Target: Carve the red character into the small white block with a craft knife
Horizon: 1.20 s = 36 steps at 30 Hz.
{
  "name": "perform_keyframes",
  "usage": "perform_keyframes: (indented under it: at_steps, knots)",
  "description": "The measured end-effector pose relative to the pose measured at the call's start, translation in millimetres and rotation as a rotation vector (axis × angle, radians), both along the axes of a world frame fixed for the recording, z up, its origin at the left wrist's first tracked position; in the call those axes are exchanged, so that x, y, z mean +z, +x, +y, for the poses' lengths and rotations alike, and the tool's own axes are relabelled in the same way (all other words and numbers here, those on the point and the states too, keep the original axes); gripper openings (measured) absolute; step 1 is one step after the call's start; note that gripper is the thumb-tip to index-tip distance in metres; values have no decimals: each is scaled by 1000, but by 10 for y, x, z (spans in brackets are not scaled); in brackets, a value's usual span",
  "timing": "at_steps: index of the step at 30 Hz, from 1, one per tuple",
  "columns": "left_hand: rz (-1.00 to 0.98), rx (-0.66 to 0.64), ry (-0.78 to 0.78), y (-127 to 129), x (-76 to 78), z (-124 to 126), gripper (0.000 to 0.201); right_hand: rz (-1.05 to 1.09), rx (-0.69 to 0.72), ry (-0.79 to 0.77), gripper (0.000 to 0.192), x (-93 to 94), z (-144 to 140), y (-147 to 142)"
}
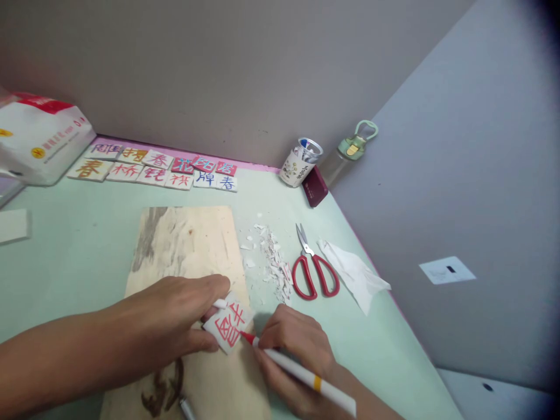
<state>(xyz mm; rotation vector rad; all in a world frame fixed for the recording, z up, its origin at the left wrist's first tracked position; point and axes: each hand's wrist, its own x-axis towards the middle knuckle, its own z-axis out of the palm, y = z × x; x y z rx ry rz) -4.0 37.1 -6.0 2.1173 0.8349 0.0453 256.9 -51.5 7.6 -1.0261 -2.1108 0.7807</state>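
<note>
My left hand point(175, 318) pins a small white square tile point(230, 325) with red characters on a pale wooden board point(188, 251), fingers on its left and top edges. My right hand point(297, 347) grips a white marker with a red tip point(301, 372). The red tip touches the tile's lower right edge. A pile of white shavings point(273, 262) lies just right of the board.
Red-handled scissors point(312, 271) and a crumpled white tissue point(354, 271) lie to the right. Several painted character tiles point(153, 166) line the back edge. A pen cup point(300, 163), dark red box point(315, 186), green-lidded bottle point(350, 151) and white bag point(39, 140) stand at the back.
</note>
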Motion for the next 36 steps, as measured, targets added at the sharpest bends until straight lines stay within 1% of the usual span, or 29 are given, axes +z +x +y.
perform_keyframes:
  at_steps: [8, 14, 21, 28, 33, 36]
  knots:
    - [-2, -12, -6, 5, 57, 8, 31, -1, 5, 12, 7, -3, -4, 0]
    - [-21, 1, 9, -22, 8, -3, 30, -17, 14, 6, 9, 22, -12, 13]
    - [-30, -12, 11, -40, -25, 12, 29, 10, -47, 16, 6, -54, -62, 62]
    - [-38, 6, 24, -50, -39, 0, 28, 2, -2, 28, 10, 39, -11, 3]
    - [-50, 3, 35, -12, -8, 15, 27, 1, 9, 94, 9, 35, 12, -29]
    - [-37, -9, 36, -12, 7, 16, 26, -23, 10, 107, 12, 38, 15, -33]
